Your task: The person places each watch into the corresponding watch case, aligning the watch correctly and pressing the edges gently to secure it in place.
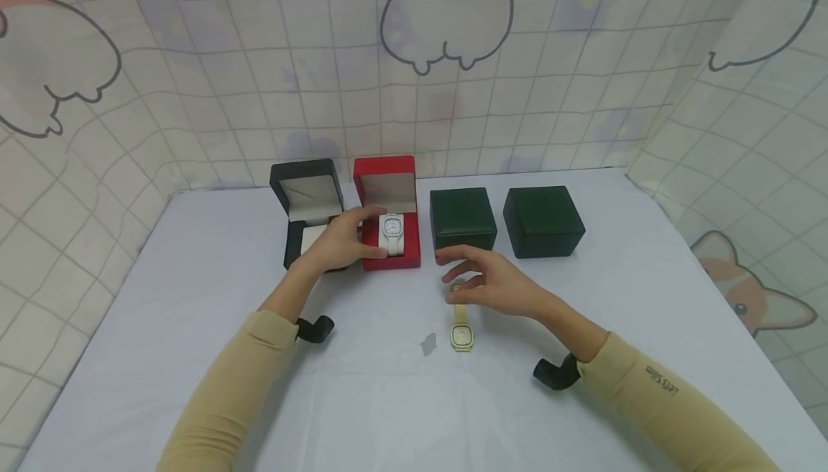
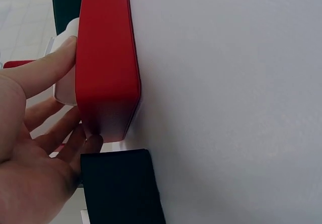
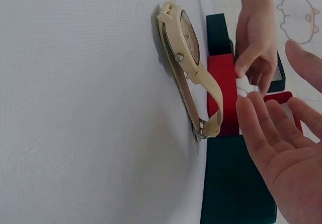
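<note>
My left hand (image 1: pixel 341 241) grips a white watch (image 1: pixel 392 228) on its pale cushion, which sits in an open red box (image 1: pixel 391 264). The thumb lies at the near end of the watch and the index finger reaches its far end. In the left wrist view, other fingertips are by the box's side wall (image 2: pixel 108 121). My right hand (image 1: pixel 494 284) hovers with loosely bent, spread fingers and holds nothing. Below it a cream watch (image 1: pixel 462 337) lies on the white table, its strap partly hidden by the fingers in the head view.
Left of the red box stands an open dark box (image 1: pixel 294 242) with a pale cushion, partly behind my left hand. Two closed green boxes (image 1: pixel 462 217) (image 1: pixel 545 220) stand to the right. A small grey patch (image 1: pixel 429 344) marks the cloth beside the cream watch.
</note>
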A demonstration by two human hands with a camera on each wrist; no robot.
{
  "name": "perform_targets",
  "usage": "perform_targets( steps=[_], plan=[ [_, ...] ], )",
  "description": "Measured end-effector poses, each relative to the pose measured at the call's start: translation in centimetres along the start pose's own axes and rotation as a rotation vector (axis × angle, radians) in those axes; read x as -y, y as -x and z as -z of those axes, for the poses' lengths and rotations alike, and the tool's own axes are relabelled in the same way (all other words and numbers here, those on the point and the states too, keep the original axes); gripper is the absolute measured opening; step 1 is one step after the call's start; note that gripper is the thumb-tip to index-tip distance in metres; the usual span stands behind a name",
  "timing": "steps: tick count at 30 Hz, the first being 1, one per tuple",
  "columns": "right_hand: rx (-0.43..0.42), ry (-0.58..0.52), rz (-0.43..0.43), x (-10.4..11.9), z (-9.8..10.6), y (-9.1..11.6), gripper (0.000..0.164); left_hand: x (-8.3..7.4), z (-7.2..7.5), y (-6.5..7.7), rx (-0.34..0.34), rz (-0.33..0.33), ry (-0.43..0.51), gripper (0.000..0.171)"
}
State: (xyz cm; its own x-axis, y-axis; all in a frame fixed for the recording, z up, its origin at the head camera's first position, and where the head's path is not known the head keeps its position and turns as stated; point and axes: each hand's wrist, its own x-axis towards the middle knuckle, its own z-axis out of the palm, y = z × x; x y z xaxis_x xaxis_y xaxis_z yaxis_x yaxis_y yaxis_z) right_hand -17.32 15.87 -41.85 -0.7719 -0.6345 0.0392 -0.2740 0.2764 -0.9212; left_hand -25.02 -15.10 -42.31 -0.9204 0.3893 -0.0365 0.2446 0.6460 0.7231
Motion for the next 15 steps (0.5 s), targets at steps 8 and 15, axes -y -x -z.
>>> perform_targets(
  steps=[8, 15],
  plan=[
    [0.005, -0.001, 0.010, 0.21, 0.12, -0.11, 0.064, -0.16, -0.05, 0.17, 0.007, -0.025, -0.040, 0.076],
    [0.025, 0.022, 0.026, 0.55, 0.38, -0.67, 0.063, -0.42, -0.31, 0.60, 0.006, -0.014, -0.084, 0.078]
  ],
)
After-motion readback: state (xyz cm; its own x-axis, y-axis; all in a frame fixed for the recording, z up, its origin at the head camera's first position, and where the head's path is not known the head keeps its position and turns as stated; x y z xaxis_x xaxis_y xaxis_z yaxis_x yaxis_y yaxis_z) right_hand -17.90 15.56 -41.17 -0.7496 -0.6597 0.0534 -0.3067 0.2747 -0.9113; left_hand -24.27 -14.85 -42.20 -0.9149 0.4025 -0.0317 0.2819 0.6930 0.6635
